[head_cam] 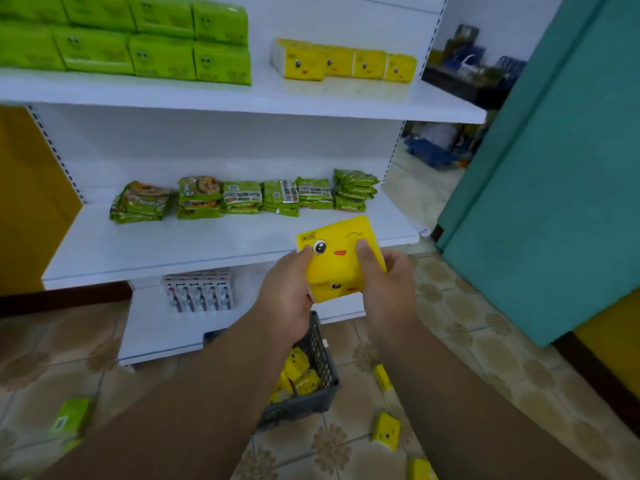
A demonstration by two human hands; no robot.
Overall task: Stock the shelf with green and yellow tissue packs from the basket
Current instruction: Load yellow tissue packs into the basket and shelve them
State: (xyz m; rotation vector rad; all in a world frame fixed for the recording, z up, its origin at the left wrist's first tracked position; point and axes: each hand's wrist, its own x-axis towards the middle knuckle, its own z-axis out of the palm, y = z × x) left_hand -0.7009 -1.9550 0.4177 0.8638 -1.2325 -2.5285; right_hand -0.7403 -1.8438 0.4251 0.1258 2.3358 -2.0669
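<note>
White metal shelving (242, 98) backs both hands, left (287, 292) and right (388, 289), gripping two soft, light yellow plastic-wrapped tissue packs (343, 261) by their sides above the dark plastic basket (318, 362).

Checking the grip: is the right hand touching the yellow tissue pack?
Touching. The head view shows the right hand gripping the yellow tissue pack, thumb pressed on its printed face.
</note>
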